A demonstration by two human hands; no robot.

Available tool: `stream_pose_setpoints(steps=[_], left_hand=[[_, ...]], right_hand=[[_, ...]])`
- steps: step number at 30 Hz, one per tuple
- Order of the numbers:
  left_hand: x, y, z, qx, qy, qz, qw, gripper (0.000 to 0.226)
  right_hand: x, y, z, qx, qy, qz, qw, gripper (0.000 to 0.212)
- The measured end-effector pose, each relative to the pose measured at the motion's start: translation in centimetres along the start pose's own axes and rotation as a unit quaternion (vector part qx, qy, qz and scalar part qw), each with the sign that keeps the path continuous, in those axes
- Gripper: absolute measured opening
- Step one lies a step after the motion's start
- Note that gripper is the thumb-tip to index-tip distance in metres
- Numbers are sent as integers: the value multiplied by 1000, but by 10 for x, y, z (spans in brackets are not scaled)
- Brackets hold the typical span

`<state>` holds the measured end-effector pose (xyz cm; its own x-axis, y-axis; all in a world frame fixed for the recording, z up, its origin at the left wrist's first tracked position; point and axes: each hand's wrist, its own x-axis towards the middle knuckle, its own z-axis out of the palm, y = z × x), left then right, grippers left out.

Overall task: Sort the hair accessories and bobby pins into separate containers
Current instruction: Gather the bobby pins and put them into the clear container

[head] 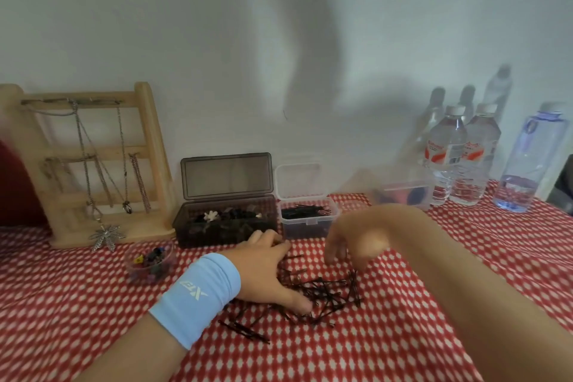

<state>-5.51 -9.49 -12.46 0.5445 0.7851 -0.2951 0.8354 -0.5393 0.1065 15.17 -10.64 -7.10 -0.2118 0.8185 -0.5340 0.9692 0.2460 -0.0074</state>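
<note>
Red-and-white cloth (77, 304) covers the table, wall right behind it. Wooden rack (148, 146) stands far left on the cloth, upright, w/ chains hung on its bars and a leaf pendant (107, 236) dangling to the base. Far right, by the wall: big clear bottle (527, 164), then two water bottles (448, 152) side by side, white caps on.

Dark box (217, 232) sits center-back just right of the rack, lid up; hair accessories (212, 215) inside, incl. a white flower-shaped one. Clear box (307, 223) stands just beside it on the right, lid also up, holding a layer of bobby pins (305, 211). A blurred clear tub (406, 192) sits btwn that box and the bottles; contents too blurred to name.

L hand (266, 270), blue wristband (198, 298) on the wrist, lies palm-down on the cloth in front of the dark box, fingers spread flat over the loose pins (331, 291). R hand (350, 242) hangs over the same pile, fingers pointing down; blurred, can't tell if it pinches anything.

Small clear cup (148, 260) w/ colored bits sits in front of the rack, left of the L hand. The loose pins are scattered on the cloth, a few strays nearer the camera.
</note>
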Motion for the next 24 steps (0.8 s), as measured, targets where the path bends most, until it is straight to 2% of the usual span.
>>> stream_pose_setpoints(steps=[1,3,5,7,9,11,15,17,20,22,24], left_hand=[[-2,1,3,9,-2,4,1000,119],[-6,5,6,2,26,26,999,115],[-9,9,7,-29,66,54,996,92],[-11,12,8,-46,96,75,992,67],[-14,11,9,-57,108,82,989,61],[-17,8,9,-65,95,78,990,73],[-21,7,12,-66,23,38,997,114],[-19,12,17,-35,45,41,998,115],[-17,17,19,-24,93,59,994,96],[-16,13,16,-32,103,71,992,83],[-16,6,13,-44,110,83,989,78]], right_hand=[[-2,1,5,-4,1,7,1000,68],[-7,0,13,2,10,23,1000,71],[-8,-2,19,19,11,39,999,66],[-3,-6,23,35,18,47,998,50],[1,-11,25,43,27,39,998,38],[2,-17,24,69,52,13,996,30],[3,-31,24,118,97,-34,988,17],[1,-34,25,117,116,-42,985,20],[-14,-34,22,115,152,-37,981,28],[-22,-33,23,123,132,-22,983,45],[-23,-32,24,95,74,22,992,63]])
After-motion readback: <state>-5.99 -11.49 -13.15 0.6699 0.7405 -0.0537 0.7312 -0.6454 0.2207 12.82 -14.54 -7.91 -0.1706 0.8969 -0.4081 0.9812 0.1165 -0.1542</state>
